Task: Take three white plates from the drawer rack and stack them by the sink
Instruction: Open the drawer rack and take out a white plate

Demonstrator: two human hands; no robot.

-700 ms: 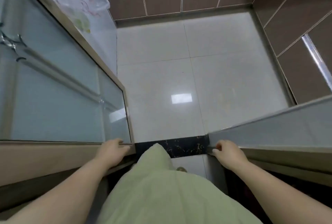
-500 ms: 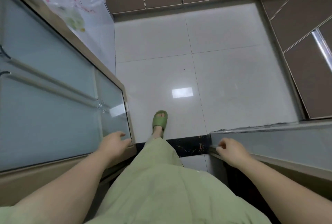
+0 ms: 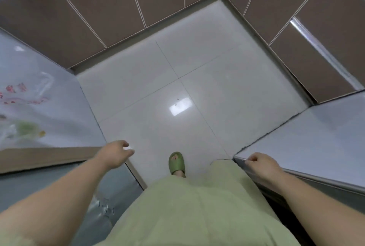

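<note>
Closest to the person is a pale green garment (image 3: pixel 197 216) filling the bottom of the view, with both bare forearms reaching forward on either side of it.

The left hand (image 3: pixel 116 155) hangs over the corner of a glass-fronted cabinet door (image 3: pixel 110 192). Its fingers are loosely curled and half spread, holding nothing; I cannot tell whether the fingertips touch the door's tan frame (image 3: pixel 47 156) or float just above it.

The right hand (image 3: pixel 260 163) is curled nearly closed, knuckles up, resting against the metal edge of a pale grey panel (image 3: pixel 316 143) on that side. Whether the fingers wrap under that edge is hidden.

Between the two hands, one foot in a green slipper (image 3: pixel 177 163) stands on the glossy white tiled floor (image 3: pixel 177 87), where a ceiling light shows as a bright rectangle.

Further left, a thin plastic bag (image 3: pixel 25 107) lies against a pale surface. It carries red printed characters, too blurred to read, and something green shows through it.

Beyond the floor, brown wall tiles (image 3: pixel 110 4) with white grout close off the corner.

No white plates, drawer rack or sink appear anywhere in this view.
</note>
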